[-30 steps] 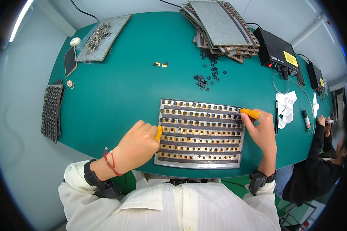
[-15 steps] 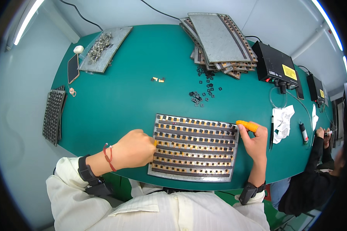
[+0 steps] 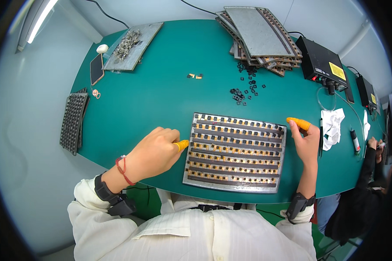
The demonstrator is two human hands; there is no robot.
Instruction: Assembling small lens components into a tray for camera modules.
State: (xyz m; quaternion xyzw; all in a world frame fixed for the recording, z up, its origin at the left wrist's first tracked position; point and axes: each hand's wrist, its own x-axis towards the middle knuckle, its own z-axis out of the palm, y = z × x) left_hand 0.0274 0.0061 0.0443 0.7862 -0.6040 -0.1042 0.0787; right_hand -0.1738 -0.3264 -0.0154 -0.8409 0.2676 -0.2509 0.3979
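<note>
A flat grey metal tray [image 3: 230, 188] lies at the table's near middle, bearing rows of small black square parts and gold-coloured pieces between dark strips. My left hand [image 3: 159, 150] is by its left edge, with most fingers loosely curled. One finger in a yellow finger cot points at that edge; whether it touches is unclear. Nothing shows in this hand. Beyond the tray's upper right corner is my right hand [image 3: 306, 137], open, thumb and yellow-covered forefinger apart with nothing between them.
Loose black square parts [image 3: 238, 95] lie behind the tray, below stacked metal trays [image 3: 261, 32]. Black control boxes [image 3: 320, 63], white cloth [image 3: 332, 128] and tweezers [image 3: 321, 138] are right. Left are a phone [image 3: 97, 69], metal pieces [image 3: 127, 45] and dark trays [image 3: 73, 122]. Another person works far right.
My right hand has left the tray's upper right corner and moved rightward. My left hand has drawn back slightly from the left edge. The whole view has shifted; the tray looks nearly still.
</note>
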